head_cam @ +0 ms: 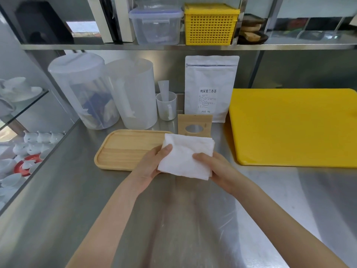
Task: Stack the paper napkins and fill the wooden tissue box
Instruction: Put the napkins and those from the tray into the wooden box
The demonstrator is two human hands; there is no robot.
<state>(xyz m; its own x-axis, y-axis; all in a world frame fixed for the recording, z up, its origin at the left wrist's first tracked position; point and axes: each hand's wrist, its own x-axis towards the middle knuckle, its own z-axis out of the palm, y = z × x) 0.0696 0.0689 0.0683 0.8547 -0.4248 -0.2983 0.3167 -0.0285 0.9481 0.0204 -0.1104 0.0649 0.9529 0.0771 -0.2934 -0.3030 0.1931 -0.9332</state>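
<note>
Two hands [152, 163] [214, 167] around one napkin stack [185, 155].

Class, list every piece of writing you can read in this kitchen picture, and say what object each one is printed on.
"鸭屎蜜兰香茶": heading of the label on the white pouch standing at the back of the counter.
Small print below that heading: too small to read.
Bottom line of the label: seems to give a weight, too blurred to be sure.
No other object shows readable text.

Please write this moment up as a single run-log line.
stage: squaring stack | left hand: holds napkin stack | right hand: holds it too | wooden lid: upright behind | tray: bare
</note>
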